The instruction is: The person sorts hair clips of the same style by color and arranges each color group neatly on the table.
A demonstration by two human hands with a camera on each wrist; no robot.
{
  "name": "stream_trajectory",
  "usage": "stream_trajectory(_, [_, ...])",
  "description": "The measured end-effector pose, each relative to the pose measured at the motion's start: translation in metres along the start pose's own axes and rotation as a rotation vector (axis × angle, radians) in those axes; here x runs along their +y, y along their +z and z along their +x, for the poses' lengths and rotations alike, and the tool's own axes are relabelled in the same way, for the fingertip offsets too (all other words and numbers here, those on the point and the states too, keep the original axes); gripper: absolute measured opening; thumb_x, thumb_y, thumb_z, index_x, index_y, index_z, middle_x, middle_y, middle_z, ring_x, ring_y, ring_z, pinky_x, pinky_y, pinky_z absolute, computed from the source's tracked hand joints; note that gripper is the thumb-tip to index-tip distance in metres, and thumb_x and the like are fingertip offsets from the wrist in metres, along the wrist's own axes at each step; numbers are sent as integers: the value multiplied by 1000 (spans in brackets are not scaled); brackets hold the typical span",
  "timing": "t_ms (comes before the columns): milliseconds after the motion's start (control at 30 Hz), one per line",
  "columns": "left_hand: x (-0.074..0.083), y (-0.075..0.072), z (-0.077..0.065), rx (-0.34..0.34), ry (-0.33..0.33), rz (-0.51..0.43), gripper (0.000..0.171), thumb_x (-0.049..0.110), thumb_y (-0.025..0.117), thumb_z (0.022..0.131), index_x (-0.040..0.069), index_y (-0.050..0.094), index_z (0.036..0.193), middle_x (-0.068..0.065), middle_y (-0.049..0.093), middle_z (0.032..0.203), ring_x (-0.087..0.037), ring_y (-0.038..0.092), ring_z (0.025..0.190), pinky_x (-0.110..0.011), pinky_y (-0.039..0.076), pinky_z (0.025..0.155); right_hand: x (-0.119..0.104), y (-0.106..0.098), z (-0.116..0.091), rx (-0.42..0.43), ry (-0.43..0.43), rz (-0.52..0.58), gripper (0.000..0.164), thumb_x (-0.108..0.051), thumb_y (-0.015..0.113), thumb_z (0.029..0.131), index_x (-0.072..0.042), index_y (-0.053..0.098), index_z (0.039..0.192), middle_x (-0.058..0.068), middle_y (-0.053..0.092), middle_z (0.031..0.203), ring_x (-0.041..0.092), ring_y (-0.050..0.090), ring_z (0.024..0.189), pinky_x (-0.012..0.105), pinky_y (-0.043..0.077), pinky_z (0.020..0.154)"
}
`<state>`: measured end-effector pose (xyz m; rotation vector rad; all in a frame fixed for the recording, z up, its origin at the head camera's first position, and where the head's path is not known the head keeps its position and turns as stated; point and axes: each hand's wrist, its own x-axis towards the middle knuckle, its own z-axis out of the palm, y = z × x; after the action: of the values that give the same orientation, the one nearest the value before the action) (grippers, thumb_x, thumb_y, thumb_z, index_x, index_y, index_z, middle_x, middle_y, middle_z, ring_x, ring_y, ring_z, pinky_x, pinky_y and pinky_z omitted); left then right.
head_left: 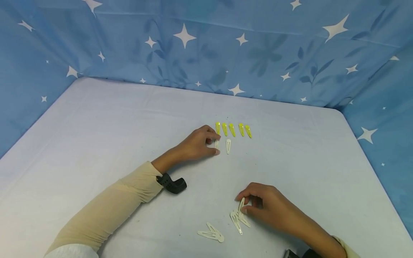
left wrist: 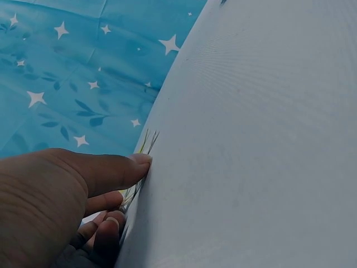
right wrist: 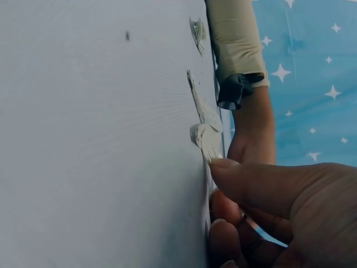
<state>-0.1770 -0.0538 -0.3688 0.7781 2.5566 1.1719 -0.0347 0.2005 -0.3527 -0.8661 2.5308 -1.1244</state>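
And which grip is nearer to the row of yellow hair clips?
Left. The left grip is at the left end of the yellow hair clips; the right grip is farther off, lower right in the head view.

White clip (head_left: 217, 144) at left hand (head_left: 198, 144): ends partly covered by fingertip and thumb.
White clips (head_left: 241, 208) at right hand (head_left: 267, 204): overlapping, one partly behind the thumb; slots blurred in the right wrist view.
Yellow clips (head_left: 232, 130): in the left wrist view, thin edge-on streaks, too indistinct to count.
Right sleeve (head_left: 344, 245) and black wristband (head_left: 311, 253): cut off by the bottom edge.
Table (head_left: 155, 229): near edge outside the head view.
Curtain (head_left: 206, 46): top cut off.
Dark speck (right wrist: 127, 36): too small to identify.
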Motion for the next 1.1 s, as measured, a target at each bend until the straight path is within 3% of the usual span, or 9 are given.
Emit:
stream_trajectory(400, [-1, 0, 2, -5, 0, 2, 47, 19, 77, 85, 4, 64, 128, -6, 52, 116, -17, 52, 95, -29, 45, 82, 0, 1, 2, 41, 28, 50, 37, 5, 72, 83, -12, 64, 115, -11, 57, 85, 8, 55, 76, 23, 48, 67])
stream_trajectory(600, [0, 0, 1, -6, -8, -4, 47, 18, 77, 85, 4, 64, 128, -6, 52, 117, -17, 52, 96, -29, 45, 83, 2, 1, 1, 67, -29, 95, 20, -3, 70, 89, -16, 70, 103, -10, 61, 87, 9, 56, 77, 23, 48, 66])
stream_trajectory(800, [2, -1, 0, -5, -8, -3, 47, 18, 77, 85, 4, 64, 128, -7, 52, 118, -17, 52, 96, -30, 45, 83, 2, -1, 2, 49, -81, 113, 18, -5, 65, 94, -16, 73, 105, -8, 66, 97, 10, 57, 80, 23, 48, 68])
stream_trajectory(1100, [1, -1, 0, -3, -4, -1, 46, 18, 77, 85, 4, 65, 127, -6, 51, 118, -17, 52, 96, -30, 45, 83, 1, -3, 3, -2, 45, 152, 18, -12, 63, 96, -14, 72, 111, -7, 68, 99, 9, 58, 79, 25, 50, 67])
